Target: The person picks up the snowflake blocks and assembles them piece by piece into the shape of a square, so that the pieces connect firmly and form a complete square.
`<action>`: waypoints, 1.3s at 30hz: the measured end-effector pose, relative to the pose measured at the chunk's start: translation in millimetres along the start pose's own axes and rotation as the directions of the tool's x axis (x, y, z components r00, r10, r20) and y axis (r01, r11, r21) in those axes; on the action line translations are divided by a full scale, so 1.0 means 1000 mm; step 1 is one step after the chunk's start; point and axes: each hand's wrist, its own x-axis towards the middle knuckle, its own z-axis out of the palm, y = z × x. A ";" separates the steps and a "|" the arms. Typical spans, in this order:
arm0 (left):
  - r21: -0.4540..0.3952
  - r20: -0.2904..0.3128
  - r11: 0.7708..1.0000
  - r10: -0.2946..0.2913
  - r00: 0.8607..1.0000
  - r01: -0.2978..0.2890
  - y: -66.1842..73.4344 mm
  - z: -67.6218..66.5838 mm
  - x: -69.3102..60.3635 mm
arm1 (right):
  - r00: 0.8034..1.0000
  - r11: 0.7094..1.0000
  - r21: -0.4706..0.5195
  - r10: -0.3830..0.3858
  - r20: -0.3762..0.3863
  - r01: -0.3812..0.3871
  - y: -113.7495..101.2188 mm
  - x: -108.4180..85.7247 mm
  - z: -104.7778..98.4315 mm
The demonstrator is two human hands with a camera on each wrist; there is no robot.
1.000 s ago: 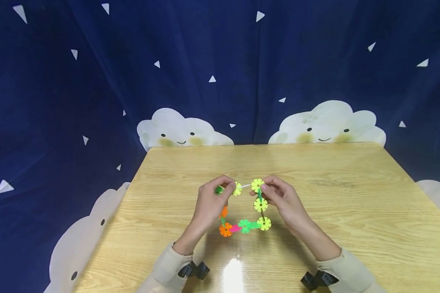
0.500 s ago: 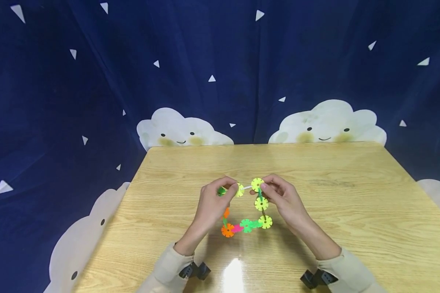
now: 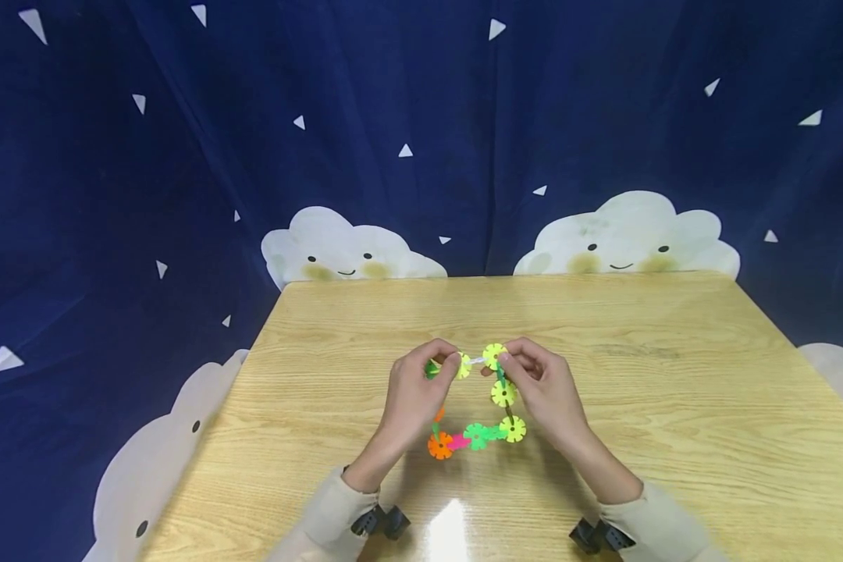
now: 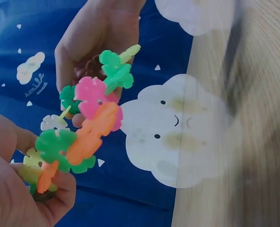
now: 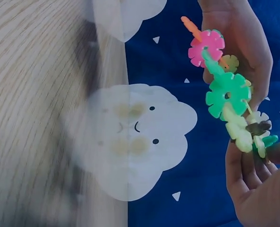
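Interlocking plastic snowflake discs form a chain bent into a squarish ring, held up over the table. My left hand (image 3: 417, 386) pinches a yellow disc (image 3: 464, 366) at the ring's far left. At the far right, a second yellow disc (image 3: 493, 357) is pinched by my right hand (image 3: 546, 386). A white disc (image 3: 477, 361), seen edge-on, bridges these two; whether it is fully slotted into both I cannot tell. The near side runs from an orange disc (image 3: 440, 446) through pink (image 4: 90, 92) and green discs (image 5: 229, 94) to yellow. My left fingers hide part of the left side.
The wooden table (image 3: 639, 336) extends around both hands, with a bright glare spot near its front. A dark blue curtain (image 3: 407, 94) with white triangles and clouds hangs behind and at the left. Each wrist wears a small black camera.
My left hand has moved a little right, toward my right hand, narrowing the gap between the two yellow discs. The ring's near side has shifted slightly right. Both hands keep their pinch.
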 end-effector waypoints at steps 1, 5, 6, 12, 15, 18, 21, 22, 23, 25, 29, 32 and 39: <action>0.010 -0.001 1.000 0.008 1.000 -0.008 0.000 0.001 0.000 | 1.000 1.000 -0.008 -0.010 -0.011 0.010 -0.001 0.000 0.001; 0.034 -0.008 0.999 0.032 0.999 -0.032 0.002 0.002 -0.001 | 0.999 0.999 -0.026 -0.038 -0.040 0.037 -0.004 -0.002 0.003; 0.036 -0.007 0.999 0.037 0.999 -0.037 0.002 0.003 -0.001 | 0.998 0.999 -0.031 -0.038 -0.042 0.037 -0.004 -0.002 0.003; 0.008 0.033 1.000 0.028 0.999 -0.028 0.002 0.005 0.003 | 0.999 0.999 -0.037 0.006 -0.037 -0.007 -0.003 -0.002 -0.001; -0.064 0.080 0.998 -0.021 0.997 0.027 -0.001 0.006 0.005 | 0.998 0.998 -0.028 0.051 -0.027 -0.052 0.000 -0.001 -0.005; -0.144 0.131 0.984 -0.083 0.988 0.101 -0.005 0.007 0.007 | 0.994 0.994 -0.014 0.106 -0.037 -0.106 0.005 0.000 -0.008; -0.205 0.175 0.962 -0.144 0.974 0.180 -0.009 0.007 0.009 | 0.985 0.986 0.035 0.166 -0.043 -0.165 0.011 0.002 -0.012; -0.218 0.189 0.955 -0.163 0.968 0.203 -0.010 0.007 0.009 | 0.982 0.982 0.051 0.182 -0.046 -0.180 0.013 0.003 -0.013; -0.228 0.202 0.946 -0.184 0.962 0.229 -0.012 0.007 0.010 | 0.979 0.978 0.069 0.199 -0.045 -0.196 0.015 0.004 -0.015; -0.255 0.233 0.924 -0.228 0.945 0.285 -0.016 0.006 0.012 | 0.972 0.968 0.114 0.231 -0.038 -0.225 0.019 0.007 -0.018; -0.351 0.305 0.850 -0.293 0.906 0.393 -0.026 0.006 0.015 | 0.958 0.947 0.156 0.287 -0.019 -0.281 0.028 0.014 -0.027; -0.420 0.368 0.782 -0.317 0.874 0.461 -0.034 0.007 0.017 | 0.942 0.934 0.141 0.334 -0.015 -0.329 0.035 0.019 -0.033; -0.457 0.456 0.709 -0.332 0.826 0.538 -0.051 0.015 0.029 | 0.907 0.909 0.026 0.416 -0.063 -0.415 0.056 0.030 -0.042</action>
